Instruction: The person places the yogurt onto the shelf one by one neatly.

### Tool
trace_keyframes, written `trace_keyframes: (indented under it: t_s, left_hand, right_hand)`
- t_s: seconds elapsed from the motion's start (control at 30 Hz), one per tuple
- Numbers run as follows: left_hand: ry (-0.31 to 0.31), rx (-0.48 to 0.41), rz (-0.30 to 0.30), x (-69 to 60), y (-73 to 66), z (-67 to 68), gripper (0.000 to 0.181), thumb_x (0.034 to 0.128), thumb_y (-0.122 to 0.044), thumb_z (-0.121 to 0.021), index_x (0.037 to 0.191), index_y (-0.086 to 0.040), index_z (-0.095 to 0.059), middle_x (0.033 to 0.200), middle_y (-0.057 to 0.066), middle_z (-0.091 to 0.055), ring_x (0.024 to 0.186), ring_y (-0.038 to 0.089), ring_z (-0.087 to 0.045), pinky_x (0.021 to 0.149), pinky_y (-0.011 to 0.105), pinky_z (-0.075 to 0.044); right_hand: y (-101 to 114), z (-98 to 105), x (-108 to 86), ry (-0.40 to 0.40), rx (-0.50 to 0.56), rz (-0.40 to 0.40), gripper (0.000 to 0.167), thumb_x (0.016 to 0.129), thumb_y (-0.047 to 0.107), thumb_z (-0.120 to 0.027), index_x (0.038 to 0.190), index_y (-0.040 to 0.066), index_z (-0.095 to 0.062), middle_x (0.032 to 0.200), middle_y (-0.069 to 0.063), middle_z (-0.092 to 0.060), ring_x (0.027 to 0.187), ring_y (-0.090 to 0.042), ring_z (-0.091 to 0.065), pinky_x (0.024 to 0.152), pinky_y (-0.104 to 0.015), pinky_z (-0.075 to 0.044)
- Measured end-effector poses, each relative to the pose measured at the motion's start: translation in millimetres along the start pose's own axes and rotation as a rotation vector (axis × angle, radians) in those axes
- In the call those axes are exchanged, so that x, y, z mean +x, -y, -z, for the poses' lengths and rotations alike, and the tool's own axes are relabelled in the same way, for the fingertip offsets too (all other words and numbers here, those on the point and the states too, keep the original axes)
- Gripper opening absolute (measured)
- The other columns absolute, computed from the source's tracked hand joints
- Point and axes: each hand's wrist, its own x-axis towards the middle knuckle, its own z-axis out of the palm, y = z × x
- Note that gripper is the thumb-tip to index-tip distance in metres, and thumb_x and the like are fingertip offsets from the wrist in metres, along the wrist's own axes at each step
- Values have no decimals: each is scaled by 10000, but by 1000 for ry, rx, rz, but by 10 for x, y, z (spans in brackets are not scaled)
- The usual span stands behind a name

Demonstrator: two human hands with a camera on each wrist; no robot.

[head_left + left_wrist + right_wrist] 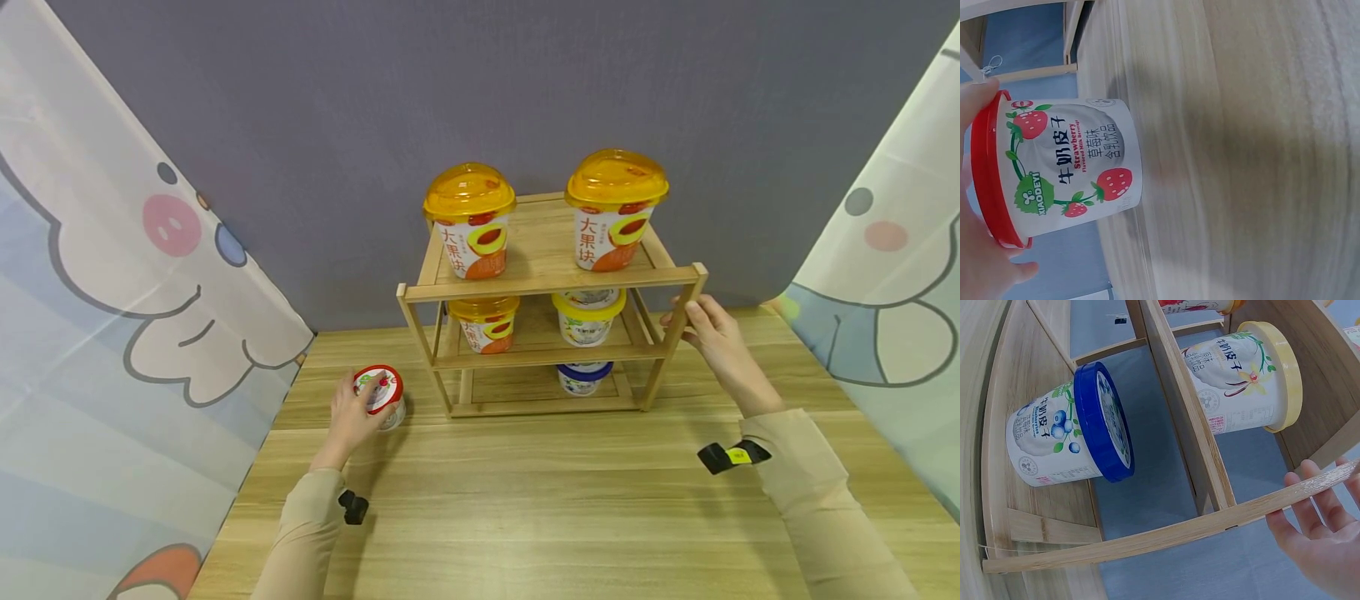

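On the left, my left hand [354, 418] grips a white tub with a red lid [381, 388] from above, fingers and thumb spread about the lid. The left wrist view shows strawberries on the upright tub [1079, 156], its base at the table surface. My right hand [712, 333] holds the right front post of a wooden shelf rack [551, 287]. In the right wrist view, its fingertips [1310, 469] curl over that post. Inside the rack are a blue-lidded blueberry tub [1054, 434] below and a yellow-lidded tub [1241, 381] above it.
Two orange-lidded cups, one left [471, 221] and one right [617, 210], stand on the rack's top. Another orange-lidded cup [486, 325] sits on the middle shelf. A grey wall [360, 167] rises behind, with cartoon curtains on both sides of the wooden table [525, 500].
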Motion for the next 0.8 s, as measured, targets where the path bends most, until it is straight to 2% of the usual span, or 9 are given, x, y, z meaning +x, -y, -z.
trace_keyframes:
  t_s: [0.3, 0.47, 0.6, 0.8]
  left_hand:
    - [10, -61, 47, 17, 7, -15, 592, 775, -322, -674, 1274, -80, -467, 1342, 320, -153, 1191, 497, -195, 877, 644, -285]
    - [-9, -76, 66, 24, -7, -26, 578, 764, -317, -686, 1254, -82, -487, 1318, 312, -183, 1158, 477, -221, 865, 622, -305]
    - [-38, -63, 72, 22, -34, -36, 584, 749, -333, -697, 1238, -80, -504, 1292, 330, -215, 1129, 474, -246, 858, 613, -314]
    - [-46, -40, 89, 14, -72, -35, 606, 738, -349, -703, 1240, -74, -502, 1281, 346, -215, 1106, 474, -255, 851, 611, -313]
  right_hand:
    - [-10, -16, -2, 15, 109, 48, 242, 959, 196, -342, 1127, 127, -502, 915, 9, -586, 914, -73, -554, 772, -136, -432]
    - [-1, -17, -7, 20, 105, 47, 236, 961, 192, -340, 1130, 135, -494, 921, 9, -582, 926, -76, -545, 777, -129, -426]
    - [4, -16, -9, 17, 91, 41, 230, 962, 191, -338, 1127, 138, -489, 921, 14, -585, 924, -80, -541, 779, -126, -424]
    - [-2, -11, -5, 15, 86, 39, 239, 959, 210, -344, 1131, 134, -493, 915, 12, -580, 927, -73, -541, 777, -118, -421]
